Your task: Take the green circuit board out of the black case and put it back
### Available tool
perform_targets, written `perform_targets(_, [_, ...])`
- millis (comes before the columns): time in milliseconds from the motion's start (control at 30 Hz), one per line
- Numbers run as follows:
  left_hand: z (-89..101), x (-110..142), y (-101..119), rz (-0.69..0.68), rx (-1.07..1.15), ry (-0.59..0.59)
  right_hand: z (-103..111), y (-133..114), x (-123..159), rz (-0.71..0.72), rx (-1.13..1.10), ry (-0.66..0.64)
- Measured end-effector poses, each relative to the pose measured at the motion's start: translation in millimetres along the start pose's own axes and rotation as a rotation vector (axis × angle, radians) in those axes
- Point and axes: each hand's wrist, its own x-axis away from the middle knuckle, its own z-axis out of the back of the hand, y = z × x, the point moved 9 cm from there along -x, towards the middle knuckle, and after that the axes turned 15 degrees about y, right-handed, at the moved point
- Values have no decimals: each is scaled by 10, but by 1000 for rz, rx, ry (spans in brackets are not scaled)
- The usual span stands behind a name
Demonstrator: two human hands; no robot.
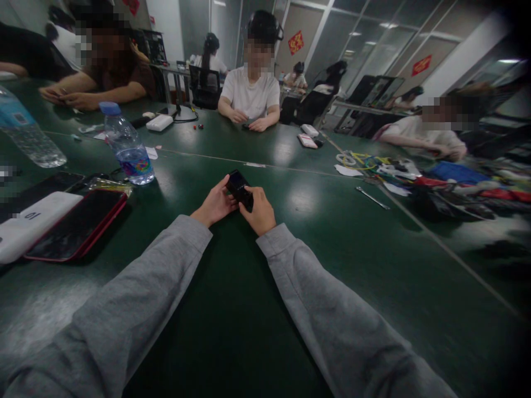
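Between my two hands is a small black handheld device with a dark screen (236,181) and a row of small light marks below it. My left hand (215,204) wraps around its left side, thumb along the upper edge. On the right, my right hand (261,211) grips the lower right part, its fingers bent over the front edge. The device is tilted and held just over the green table (232,287); whether it touches the surface I cannot tell. My fingers cover part of its lower half.
To the left are a red-cased phone (78,224), a white power bank (37,224) and two water bottles, one blue-capped (128,146). A wrench (372,198) and a pile of cables (365,161) lie right. Several people sit around the table.
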Motion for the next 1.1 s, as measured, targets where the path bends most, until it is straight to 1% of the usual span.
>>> perform_targets(67, [5,4,-5,13,12,2,15,-9,-4,-1,-10,13])
perform_targets(133, [5,8,-6,19,15,-2,64,-39,-18,14,-43,61])
perform_targets(200, [2,9,-1,17,12,-8,162,-66,-44,34,-92,155])
perform_targets(267, [-3,10,4,15,7,-16,289,-31,-74,19,-132,276])
perform_targets(367, [-10,14,11,16,17,-24,444,157,-115,-74,-151,426])
perform_targets(467, [-6,22,17,21,48,-17,489,396,-144,-160,-154,482])
perform_targets(567, [-5,30,16,31,67,-17,436,603,-151,-237,-153,459])
perform_targets(667, [-13,37,7,49,76,-22,344,723,-134,-313,-137,387])
perform_targets(867, [-22,36,0,73,104,-18,227,765,-82,-393,-66,237])
perform_targets(1000, [-9,20,-4,72,117,-13,142,769,-58,-389,-15,127])
perform_targets(1100, [-7,14,-5,70,116,-17,129,770,-53,-382,-4,114])
